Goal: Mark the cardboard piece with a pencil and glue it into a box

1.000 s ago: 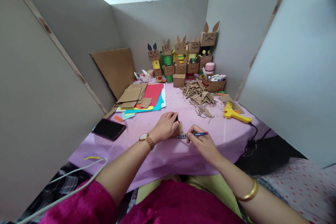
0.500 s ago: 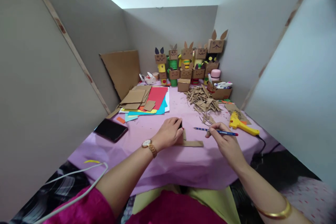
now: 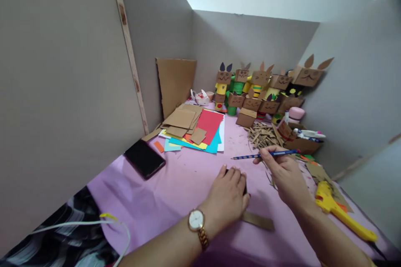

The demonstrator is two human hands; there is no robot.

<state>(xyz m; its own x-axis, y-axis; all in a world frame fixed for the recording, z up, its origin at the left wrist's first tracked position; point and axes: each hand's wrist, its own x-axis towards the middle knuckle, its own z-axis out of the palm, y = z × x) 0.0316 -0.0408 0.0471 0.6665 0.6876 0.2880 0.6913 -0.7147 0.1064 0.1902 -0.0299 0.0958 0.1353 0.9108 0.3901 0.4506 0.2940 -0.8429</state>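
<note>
- Nearest me, a gold watch [image 3: 196, 220] with a pale dial sits on the left wrist; its lettering is too small for me to read.
- Here's the cardboard strip [image 3: 258, 221]: plain brown, narrow and flat, lying on the pinkish-purple cloth of the tabletop [image 3: 188, 179], one end out beyond the left hand [image 3: 227, 195].
- Left fingers bent, close together, palm down over a dark-edged piece [image 3: 245, 189]; most of it is hidden, and I can't tell how firmly they close on it.
- Now the right hand [image 3: 285, 177]: fingers pinched narrow on a pencil [image 3: 249, 157], up above the tabletop. It's deep blue, with paler spots toward the sharpened point and a red end; point aimed left, any print too tiny to read from here.
- Over right, a yellow glue gun [image 3: 341, 212]; left, a black-screened phone [image 3: 144, 158].
- Further out, brown cardboard pieces [image 3: 179, 119] lie on red, blue, yellow and white paper [image 3: 210, 127].
- Right of that, a heap of cardboard scraps [image 3: 261, 135] beside a box [image 3: 302, 146] of pens.
- At the back, eared cardboard figures [image 3: 261, 78] in rows, faces drawn in dark lines.
</note>
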